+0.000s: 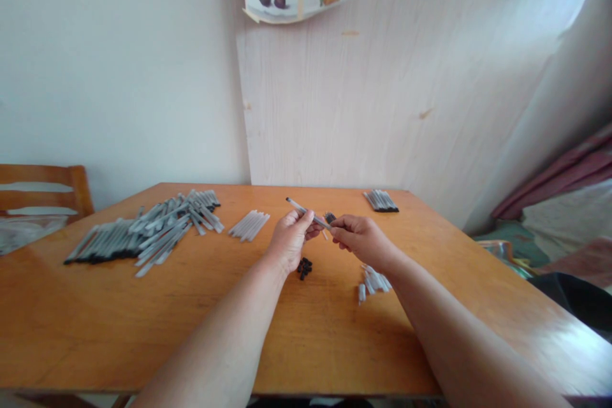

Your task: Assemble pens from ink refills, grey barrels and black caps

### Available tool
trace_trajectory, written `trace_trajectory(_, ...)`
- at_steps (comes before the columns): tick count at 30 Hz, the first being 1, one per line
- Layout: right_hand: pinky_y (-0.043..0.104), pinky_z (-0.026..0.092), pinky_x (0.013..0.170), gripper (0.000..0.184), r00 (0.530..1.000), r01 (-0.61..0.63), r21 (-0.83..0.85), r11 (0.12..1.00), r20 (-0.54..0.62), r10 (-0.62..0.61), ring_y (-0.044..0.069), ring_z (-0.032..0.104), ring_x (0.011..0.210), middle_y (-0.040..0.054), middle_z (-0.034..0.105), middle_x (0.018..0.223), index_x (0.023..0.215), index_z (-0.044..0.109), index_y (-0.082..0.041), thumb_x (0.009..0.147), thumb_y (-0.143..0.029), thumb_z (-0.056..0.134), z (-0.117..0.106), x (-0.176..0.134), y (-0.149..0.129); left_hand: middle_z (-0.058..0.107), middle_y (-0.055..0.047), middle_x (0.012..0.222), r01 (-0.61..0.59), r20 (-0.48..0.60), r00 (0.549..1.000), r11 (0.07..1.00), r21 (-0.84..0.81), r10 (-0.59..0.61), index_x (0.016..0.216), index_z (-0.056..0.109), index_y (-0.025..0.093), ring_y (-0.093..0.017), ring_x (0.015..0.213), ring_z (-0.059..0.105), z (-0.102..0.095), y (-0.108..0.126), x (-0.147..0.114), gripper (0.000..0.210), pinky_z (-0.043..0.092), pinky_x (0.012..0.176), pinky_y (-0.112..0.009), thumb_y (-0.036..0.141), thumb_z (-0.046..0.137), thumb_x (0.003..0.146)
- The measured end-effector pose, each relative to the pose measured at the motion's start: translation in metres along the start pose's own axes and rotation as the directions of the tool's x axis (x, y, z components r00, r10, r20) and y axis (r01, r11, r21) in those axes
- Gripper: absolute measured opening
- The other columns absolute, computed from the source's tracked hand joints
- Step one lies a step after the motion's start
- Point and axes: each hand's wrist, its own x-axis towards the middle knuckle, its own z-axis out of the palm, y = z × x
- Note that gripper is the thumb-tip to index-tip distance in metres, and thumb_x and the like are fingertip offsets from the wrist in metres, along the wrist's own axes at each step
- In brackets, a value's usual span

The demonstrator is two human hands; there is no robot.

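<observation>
My left hand (292,236) is closed around the middle of a slim pen (297,206) with a whitish barrel and a black tip at its upper left end. At the pen's lower right end, the fingers of my right hand (357,236) are pinched together; what sits between these fingertips is mostly hidden. Small black plugs (305,267) lie in a heap under my left hand. Short translucent caps (373,282) are gathered below my right wrist. Behind the hands, a dark-tipped bunch of thin parts (329,217) is partly covered.
On the left of the wooden table (306,338) lies a large pile of pens (162,226). A small row of pale tubes (249,225) is nearer the middle. Another pen stack (381,200) sits at the back right. A wooden chair (45,185) stands at the left.
</observation>
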Motion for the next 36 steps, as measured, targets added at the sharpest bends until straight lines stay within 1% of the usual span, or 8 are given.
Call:
trace_trajectory(9,0.020,0.037,0.051,0.020,1.000,-0.016,0.023,1.000,-0.004,0.017,0.009,0.049,0.055,-0.0002,0.056,0.064,0.079,0.059,-0.016,0.080,-0.036,0.054,-0.001,-0.001,-0.005,0.071,-0.009,0.084,-0.006,0.007,1.000,1.000,-0.006,0.006,0.084,0.059,0.016,-0.014,0.072,0.065,0.002,-0.001,-0.001,0.028,0.048,0.072,-0.029,0.039,0.070,0.074)
trace_trajectory(16,0.021,0.039,0.051,0.025,0.996,-0.050,0.128,0.991,0.074,0.040,0.009,0.052,0.057,0.0031,0.062,0.072,0.083,0.061,-0.016,0.082,-0.040,0.054,-0.011,-0.002,-0.006,0.071,-0.009,0.087,-0.018,0.043,0.999,1.000,0.009,0.018,0.085,0.059,0.015,-0.015,0.073,0.065,0.003,0.006,-0.004,0.027,0.048,0.072,-0.028,0.039,0.070,0.075)
trace_trajectory(22,0.021,0.037,0.046,0.026,0.988,-0.101,0.205,0.973,-0.091,0.122,0.009,0.051,0.052,0.0044,0.064,0.069,0.079,0.059,-0.015,0.082,-0.041,0.053,-0.018,0.003,0.004,0.071,-0.009,0.087,-0.024,-0.016,1.000,1.000,0.000,0.024,0.086,0.057,0.016,-0.016,0.077,0.067,0.000,0.005,-0.001,0.028,0.049,0.074,-0.029,0.037,0.071,0.074)
trace_trajectory(25,0.021,0.036,0.046,0.023,0.985,-0.095,0.204,0.974,-0.126,0.122,0.009,0.050,0.050,0.0032,0.063,0.067,0.080,0.058,-0.016,0.080,-0.038,0.054,-0.018,0.005,0.008,0.071,-0.009,0.087,-0.033,-0.035,0.999,0.999,0.023,0.034,0.087,0.057,0.017,-0.017,0.077,0.067,-0.001,0.004,0.000,0.029,0.049,0.073,-0.030,0.037,0.072,0.073)
trace_trajectory(28,0.021,0.036,0.046,0.021,0.984,-0.093,0.180,0.979,-0.135,0.118,0.009,0.050,0.050,0.0026,0.063,0.066,0.079,0.057,-0.016,0.080,-0.037,0.054,-0.015,0.005,0.009,0.071,-0.009,0.087,-0.049,-0.040,0.998,0.994,0.099,0.053,0.090,0.058,0.017,-0.017,0.077,0.067,-0.002,0.004,0.000,0.032,0.048,0.072,-0.030,0.040,0.071,0.073)
trace_trajectory(31,0.021,0.034,0.045,0.019,0.982,-0.114,0.158,0.981,-0.135,0.135,0.008,0.049,0.049,0.0021,0.062,0.065,0.076,0.055,-0.017,0.080,-0.036,0.054,-0.012,0.006,0.008,0.070,-0.007,0.092,-0.100,-0.025,0.994,0.965,0.241,0.109,0.096,0.059,0.018,-0.016,0.080,0.066,-0.002,0.001,0.000,0.032,0.047,0.072,-0.028,0.042,0.067,0.076)
trace_trajectory(33,0.021,0.034,0.044,0.019,0.982,-0.120,0.154,0.981,-0.128,0.140,0.008,0.048,0.048,0.0020,0.062,0.064,0.076,0.055,-0.017,0.080,-0.035,0.054,-0.011,0.006,0.007,0.070,-0.006,0.093,-0.164,0.002,0.985,0.917,0.363,0.175,0.100,0.059,0.018,-0.016,0.083,0.065,-0.003,-0.003,0.002,0.030,0.047,0.074,-0.028,0.040,0.062,0.080)
trace_trajectory(36,0.021,0.034,0.045,0.021,0.984,-0.106,0.160,0.981,-0.124,0.127,0.008,0.048,0.048,0.0018,0.062,0.064,0.075,0.055,-0.017,0.080,-0.037,0.055,-0.010,0.005,0.006,0.069,-0.005,0.095,-0.291,0.089,0.953,0.784,0.549,0.291,0.102,0.061,0.018,-0.015,0.088,0.063,-0.006,-0.010,0.005,0.025,0.046,0.082,-0.029,0.034,0.058,0.083)
